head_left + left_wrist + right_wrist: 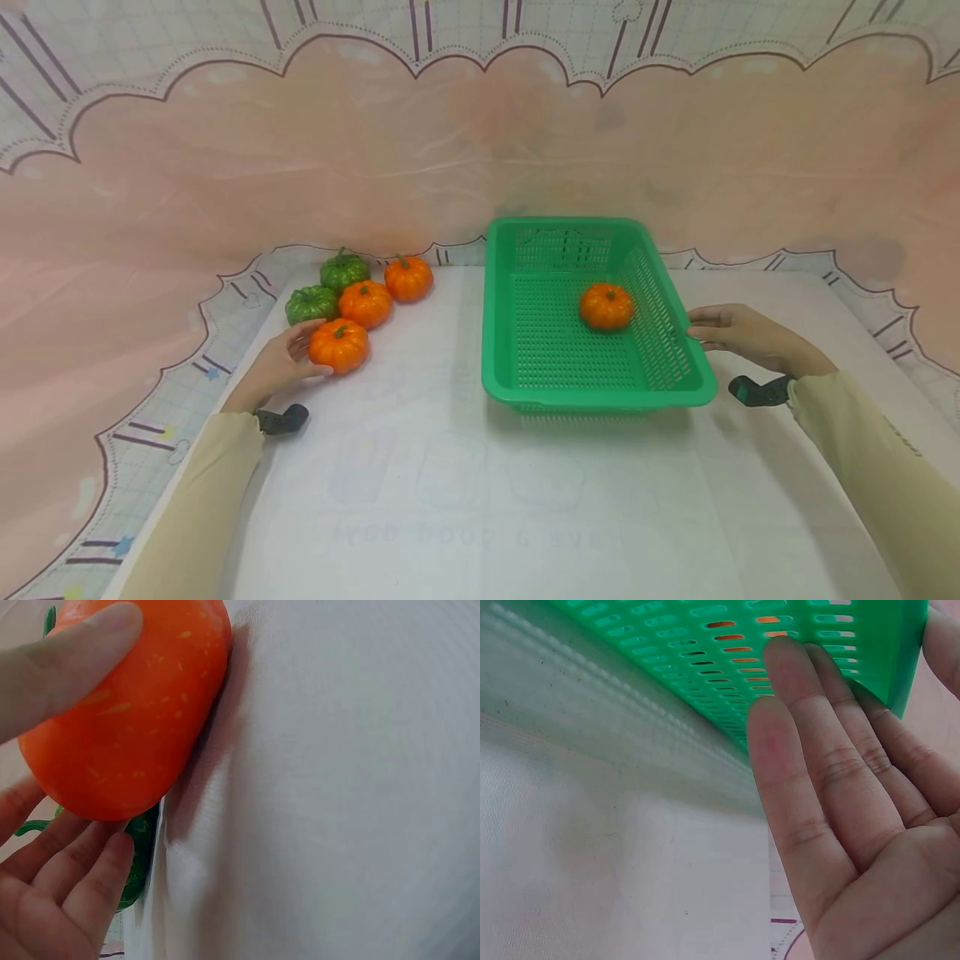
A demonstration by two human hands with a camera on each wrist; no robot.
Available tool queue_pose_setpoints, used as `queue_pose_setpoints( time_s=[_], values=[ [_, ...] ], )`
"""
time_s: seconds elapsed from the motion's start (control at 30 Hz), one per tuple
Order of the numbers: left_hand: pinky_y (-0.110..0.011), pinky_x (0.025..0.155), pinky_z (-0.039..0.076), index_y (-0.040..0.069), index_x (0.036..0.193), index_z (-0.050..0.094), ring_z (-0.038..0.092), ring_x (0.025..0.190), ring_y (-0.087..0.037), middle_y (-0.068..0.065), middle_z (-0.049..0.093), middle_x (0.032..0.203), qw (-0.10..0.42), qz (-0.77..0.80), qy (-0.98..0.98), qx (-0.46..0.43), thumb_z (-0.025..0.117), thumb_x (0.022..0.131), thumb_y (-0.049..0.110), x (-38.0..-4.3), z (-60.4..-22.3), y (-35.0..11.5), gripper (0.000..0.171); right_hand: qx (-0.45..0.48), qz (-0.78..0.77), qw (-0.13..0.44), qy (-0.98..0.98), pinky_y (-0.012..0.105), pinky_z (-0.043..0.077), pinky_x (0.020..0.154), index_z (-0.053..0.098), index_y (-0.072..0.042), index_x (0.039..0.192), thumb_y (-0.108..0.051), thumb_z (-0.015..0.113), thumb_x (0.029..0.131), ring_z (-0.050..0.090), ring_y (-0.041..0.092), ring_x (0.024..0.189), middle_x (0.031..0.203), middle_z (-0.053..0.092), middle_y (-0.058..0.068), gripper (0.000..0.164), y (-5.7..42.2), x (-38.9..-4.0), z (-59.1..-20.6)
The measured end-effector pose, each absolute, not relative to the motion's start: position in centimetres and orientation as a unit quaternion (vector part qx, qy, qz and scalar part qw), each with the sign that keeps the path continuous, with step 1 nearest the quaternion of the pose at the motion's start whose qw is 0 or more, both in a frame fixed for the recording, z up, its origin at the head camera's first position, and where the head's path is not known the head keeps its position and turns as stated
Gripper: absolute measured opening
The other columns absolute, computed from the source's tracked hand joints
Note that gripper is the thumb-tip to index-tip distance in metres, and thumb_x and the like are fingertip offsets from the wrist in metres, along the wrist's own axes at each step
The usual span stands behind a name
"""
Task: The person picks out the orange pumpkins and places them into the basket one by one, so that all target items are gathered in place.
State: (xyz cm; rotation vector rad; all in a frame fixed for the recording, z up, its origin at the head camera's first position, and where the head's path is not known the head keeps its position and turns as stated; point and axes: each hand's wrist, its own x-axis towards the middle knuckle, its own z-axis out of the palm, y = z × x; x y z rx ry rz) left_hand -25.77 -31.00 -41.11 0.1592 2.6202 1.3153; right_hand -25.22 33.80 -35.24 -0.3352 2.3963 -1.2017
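Note:
In the head view, my left hand (pixel 279 367) is at an orange pumpkin (pixel 339 346), the nearest of a small group on the left. The left wrist view shows the thumb (pixel 82 660) lying across this pumpkin and the fingers at its opposite side. At the right side of a green plastic basket (pixel 498 333), my right hand (pixel 738 333) holds the rim. Up close, its fingers (pixel 840 757) extend under the rim along the slotted wall, and the thumb is at the rim's edge. Another orange pumpkin (pixel 606 307) sits inside the basket.
Behind the left hand's pumpkin are two more orange pumpkins, one in the middle (pixel 365 304) and one farther back (pixel 408 279). Beside them stand two green pumpkins, one in front (pixel 311 305) and one behind (pixel 344 272). A white cloth (pixel 390 483) covers the table; a patterned pink curtain rises behind.

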Motion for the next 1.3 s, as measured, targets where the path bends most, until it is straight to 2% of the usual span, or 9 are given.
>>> queue_pose_setpoints(
  time_s=[0.2, 0.37, 0.7, 0.9, 1.0, 1.3],
  values=[
    [-0.059, 0.112, 0.023, 0.002, 0.147, 0.023, 0.022, 0.139, -0.046, -0.023, 0.024, 0.153, 0.091, 0.434, 0.895, 0.051, 0.076, 0.078, 0.025, -25.6, -40.9, -30.9, 0.090, -0.123, -0.432, 0.219, 0.866, 0.030, 0.053, 0.093, 0.035, 0.012, 0.137, -0.022, 0.049, 0.098, 0.057, -0.011, 0.099, 0.135, 0.050, 0.024, 0.054, 33.7, -25.2, -35.1],
    [-0.059, 0.112, 0.025, 0.004, 0.147, 0.025, 0.024, 0.139, -0.045, -0.021, 0.026, 0.152, 0.087, 0.427, 0.899, 0.051, 0.077, 0.077, 0.030, -25.6, -40.9, -31.0, 0.090, -0.125, -0.428, 0.218, 0.868, 0.032, 0.052, 0.094, 0.034, 0.013, 0.137, -0.022, 0.049, 0.098, 0.056, -0.012, 0.099, 0.137, 0.048, 0.026, 0.055, 33.6, -25.1, -35.0],
    [-0.058, 0.111, 0.027, 0.006, 0.147, 0.026, 0.026, 0.138, -0.044, -0.020, 0.027, 0.152, 0.088, 0.439, 0.893, 0.040, 0.077, 0.076, 0.034, -25.4, -40.8, -31.1, 0.092, -0.118, -0.438, 0.217, 0.864, 0.026, 0.053, 0.091, 0.036, 0.012, 0.136, -0.021, 0.051, 0.097, 0.057, -0.010, 0.099, 0.128, 0.058, 0.006, 0.053, 33.7, -25.1, -34.9],
    [-0.057, 0.110, 0.029, 0.005, 0.146, 0.027, 0.029, 0.137, -0.043, -0.021, 0.028, 0.152, 0.081, 0.442, 0.893, 0.039, 0.077, 0.076, 0.035, -25.4, -40.6, -31.1, 0.092, -0.119, -0.434, 0.216, 0.867, 0.028, 0.053, 0.092, 0.036, 0.013, 0.137, -0.022, 0.050, 0.097, 0.057, -0.011, 0.099, 0.133, 0.053, 0.017, 0.054, 33.7, -25.0, -34.9],
    [-0.056, 0.110, 0.030, 0.005, 0.146, 0.028, 0.030, 0.137, -0.043, -0.020, 0.029, 0.151, 0.080, 0.443, 0.892, 0.036, 0.077, 0.075, 0.037, -25.3, -40.5, -31.1, 0.092, -0.118, -0.433, 0.216, 0.867, 0.028, 0.053, 0.092, 0.035, 0.012, 0.137, -0.022, 0.050, 0.098, 0.056, -0.012, 0.099, 0.134, 0.052, 0.019, 0.054, 33.6, -25.0, -34.9],
    [-0.054, 0.108, 0.033, 0.005, 0.145, 0.030, 0.033, 0.135, -0.043, -0.020, 0.032, 0.150, 0.060, 0.443, 0.893, 0.043, 0.077, 0.076, 0.036, -25.0, -40.0, -30.9, 0.089, -0.117, -0.437, 0.218, 0.865, 0.026, 0.053, 0.092, 0.036, 0.012, 0.137, -0.022, 0.051, 0.097, 0.057, -0.011, 0.099, 0.126, 0.059, 0.003, 0.054, 33.6, -24.9, -34.8]
  ],
)
